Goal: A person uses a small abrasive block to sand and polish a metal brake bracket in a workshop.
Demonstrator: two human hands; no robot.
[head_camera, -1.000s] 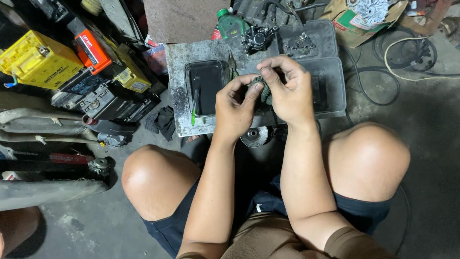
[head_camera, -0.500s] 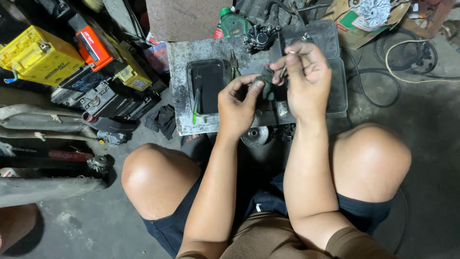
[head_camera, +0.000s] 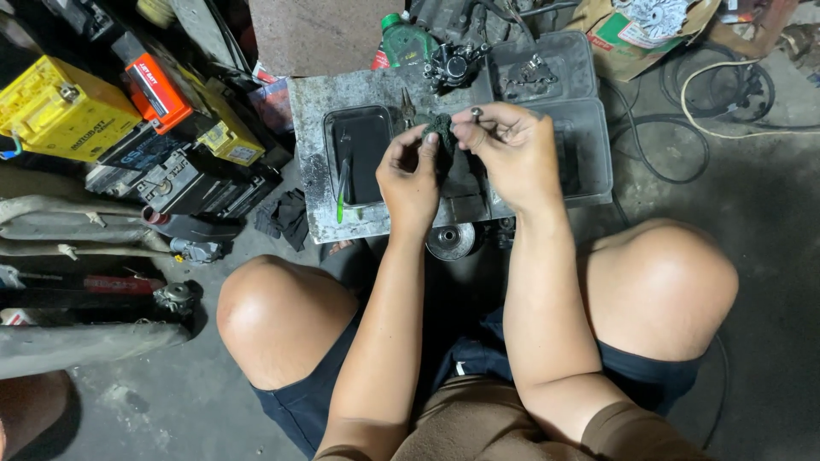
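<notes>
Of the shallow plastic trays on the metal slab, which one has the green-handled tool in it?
The dark tray at the slab's left side, beside the left hand; the green-handled tool leans over its near edge. The grey trays lie to the right.

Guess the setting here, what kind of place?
Probably a small repair workshop, worked on the floor: vehicle batteries stacked at one side, greasy metal parts by grimy trays, both hands on a dirty rag.

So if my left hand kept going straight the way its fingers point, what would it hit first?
Probably the dark rag your left hand already pinches; beyond it, the black mechanical part on the metal tray, though depth is unclear.
</notes>
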